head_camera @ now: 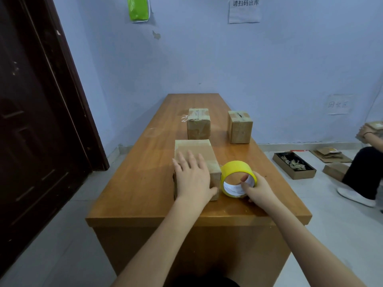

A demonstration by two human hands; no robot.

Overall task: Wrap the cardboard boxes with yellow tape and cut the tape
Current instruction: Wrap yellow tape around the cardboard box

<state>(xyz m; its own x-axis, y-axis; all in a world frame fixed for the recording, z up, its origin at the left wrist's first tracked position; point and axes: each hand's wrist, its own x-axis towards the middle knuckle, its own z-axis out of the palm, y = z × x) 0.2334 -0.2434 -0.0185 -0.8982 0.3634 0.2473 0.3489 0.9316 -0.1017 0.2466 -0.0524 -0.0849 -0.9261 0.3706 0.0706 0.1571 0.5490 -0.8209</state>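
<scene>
On the long wooden table [132,183], a brown cardboard box [199,151] sat nearest, a yellow tape roll [236,168] just right of it; two smaller taped cardboard boxes [198,123] [240,127] stood behind, side by side.

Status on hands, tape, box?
Left hand flat on near box. Right hand grips yellow tape roll beside it. No yellow tape on box.

I am seeing a bright yellow tape roll [238,179] with a white inner core, showing against an orange-brown table [145,183] with a faint wood grain. The three cardboard boxes [194,154] are looking plain tan. The wall [207,59] is reading pale blue, the door [37,100] dark brown, and a hanging bag [138,8] vivid green.
</scene>
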